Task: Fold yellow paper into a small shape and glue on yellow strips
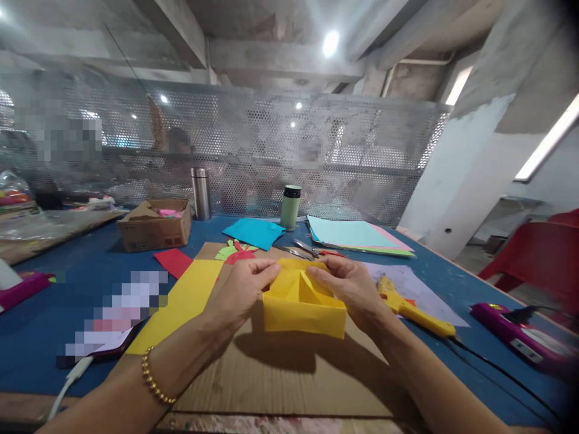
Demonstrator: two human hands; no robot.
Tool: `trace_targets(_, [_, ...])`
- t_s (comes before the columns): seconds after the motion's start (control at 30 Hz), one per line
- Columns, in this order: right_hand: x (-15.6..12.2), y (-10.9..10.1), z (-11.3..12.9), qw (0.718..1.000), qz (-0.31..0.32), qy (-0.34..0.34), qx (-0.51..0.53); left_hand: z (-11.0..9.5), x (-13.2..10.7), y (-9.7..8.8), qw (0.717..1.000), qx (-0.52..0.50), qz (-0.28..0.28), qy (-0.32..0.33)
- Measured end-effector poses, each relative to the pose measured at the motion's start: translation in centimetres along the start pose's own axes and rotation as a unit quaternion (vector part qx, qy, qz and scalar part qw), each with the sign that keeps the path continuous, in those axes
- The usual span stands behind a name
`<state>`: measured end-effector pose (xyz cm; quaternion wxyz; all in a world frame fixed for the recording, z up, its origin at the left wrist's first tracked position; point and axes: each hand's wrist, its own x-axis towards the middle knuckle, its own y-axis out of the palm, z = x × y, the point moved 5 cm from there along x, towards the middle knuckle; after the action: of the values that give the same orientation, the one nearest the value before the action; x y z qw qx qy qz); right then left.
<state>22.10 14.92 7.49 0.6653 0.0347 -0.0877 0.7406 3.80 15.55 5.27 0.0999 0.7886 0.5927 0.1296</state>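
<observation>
A folded yellow paper box (pixel 304 318) with raised walls and slanted inner flaps is held a little above a sheet of brown cardboard (pixel 253 374), its shadow falling below. My left hand (pixel 246 283) pinches its far left edge between thumb and fingers. On the far right edge, my right hand (pixel 350 280) grips it the same way, thumb over the inner flap. Beyond the box lie scissors (pixel 307 248), partly hidden. A yellow glue gun (pixel 414 312) rests to the right of my right hand. Left of my left hand lies a yellow paper sheet (pixel 181 307).
Further back stand a cardboard box (pixel 156 226), a steel flask (pixel 201 193) and a green bottle (pixel 290 210). Stacked colored paper (pixel 357 234) and blue paper (pixel 253 232) lie nearby. A plugged-in phone (pixel 113 325) is at left, a purple power strip (pixel 515 337) at right.
</observation>
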Motion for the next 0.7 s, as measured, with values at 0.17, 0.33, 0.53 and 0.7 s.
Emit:
trace_targets(0.17, [-0.08,0.14,-0.04,1.000,0.008,0.013,0.012,-0.01,-0.09,0.10,1.000,-0.012,0.007,-0.013])
trace_targets(0.33, [-0.07,0.16,-0.05,1.000,0.010,0.016,0.022,-0.15,-0.06,0.25,1.000,-0.023,0.006,-0.020])
trace_targets(0.53, [0.02,-0.07,-0.43,1.000,0.020,0.019,0.003,0.19,0.15,-0.14,1.000,-0.011,0.006,-0.017])
trace_targets(0.7, [-0.02,-0.14,-0.47,0.999,0.015,0.030,0.003,0.34,0.29,-0.55,1.000,0.009,0.016,-0.004])
